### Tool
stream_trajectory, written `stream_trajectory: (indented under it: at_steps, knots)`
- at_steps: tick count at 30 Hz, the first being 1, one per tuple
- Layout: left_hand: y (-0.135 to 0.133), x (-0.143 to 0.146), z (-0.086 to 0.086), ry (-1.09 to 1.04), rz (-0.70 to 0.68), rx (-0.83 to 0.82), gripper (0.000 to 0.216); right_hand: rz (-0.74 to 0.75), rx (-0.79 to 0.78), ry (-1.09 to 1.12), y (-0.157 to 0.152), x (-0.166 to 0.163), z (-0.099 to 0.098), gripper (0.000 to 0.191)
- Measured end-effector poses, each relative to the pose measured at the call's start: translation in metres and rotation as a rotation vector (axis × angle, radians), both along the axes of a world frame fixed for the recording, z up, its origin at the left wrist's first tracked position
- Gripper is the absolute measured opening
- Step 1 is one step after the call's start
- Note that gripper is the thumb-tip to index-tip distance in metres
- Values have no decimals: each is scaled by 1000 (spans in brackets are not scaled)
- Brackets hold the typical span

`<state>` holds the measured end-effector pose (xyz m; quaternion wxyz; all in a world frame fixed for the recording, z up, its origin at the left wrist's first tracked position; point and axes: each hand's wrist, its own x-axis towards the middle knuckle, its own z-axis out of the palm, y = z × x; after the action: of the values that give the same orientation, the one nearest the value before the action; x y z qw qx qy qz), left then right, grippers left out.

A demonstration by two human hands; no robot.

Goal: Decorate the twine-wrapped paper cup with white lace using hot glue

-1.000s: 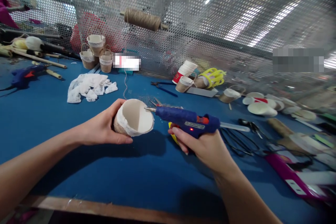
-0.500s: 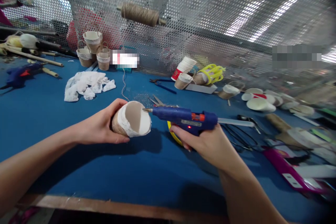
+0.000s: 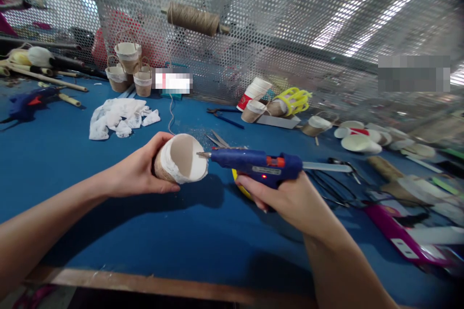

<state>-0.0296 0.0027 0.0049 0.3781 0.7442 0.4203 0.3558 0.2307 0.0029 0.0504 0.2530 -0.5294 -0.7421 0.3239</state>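
left grip (image 3: 150,170) holds a cup (image 3: 181,158), right grip (image 3: 281,198) a glue gun (image 3: 246,160).

A blue-topped workbench (image 3: 203,244) carries crumpled white scraps (image 3: 108,116) at ten o'clock, blue-handled pliers (image 3: 230,121) at twelve, magenta power strip (image 3: 406,248) towards four.

From here, I see the left hand (image 3: 147,169) has turned the white-trimmed cup (image 3: 183,158), baring more of its side, and just raised it slightly. The glue gun (image 3: 250,160)'s nozzle (image 3: 204,154) now crosses lower over its mouth.
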Motion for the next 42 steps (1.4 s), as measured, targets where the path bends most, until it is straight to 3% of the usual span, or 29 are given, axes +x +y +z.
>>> stream_trajectory:
  at_steps: [8, 15, 42]
  knots:
    - [4, 0, -6, 95, 214, 202, 63, -70, 114, -68, -2, 0, -1, 40]
    - [2, 0, -3, 152, 204, 233, 64, -103, 184, -59, -3, -3, -8, 37]
    - [2, 0, 0, 145, 212, 243, 62, -103, 211, -80, -2, -2, -8, 36]
